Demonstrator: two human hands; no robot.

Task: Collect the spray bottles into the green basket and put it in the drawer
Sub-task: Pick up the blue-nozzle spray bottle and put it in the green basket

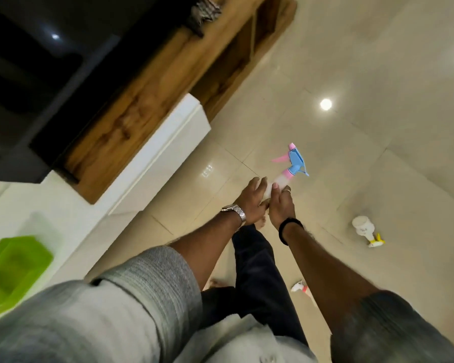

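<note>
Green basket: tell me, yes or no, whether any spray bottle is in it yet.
No: the green basket on the white counter looks empty, while both hands hold the blue-and-pink spray bottle above the floor.

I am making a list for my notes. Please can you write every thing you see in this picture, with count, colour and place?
spray bottle with blue and pink head: 1, clear body, held in both hands above the floor
spray bottle with yellow head: 1, white, lying on the floor at right
small white and red item: 1, on the floor between the arms, too hidden to name
green basket: 1, on the white surface at left
wooden shelf unit: 1, brown, upper left
tiled floor: beige, glossy
left hand: silver watch, grip on bottle
right hand: black wristband, grip on bottle
</note>
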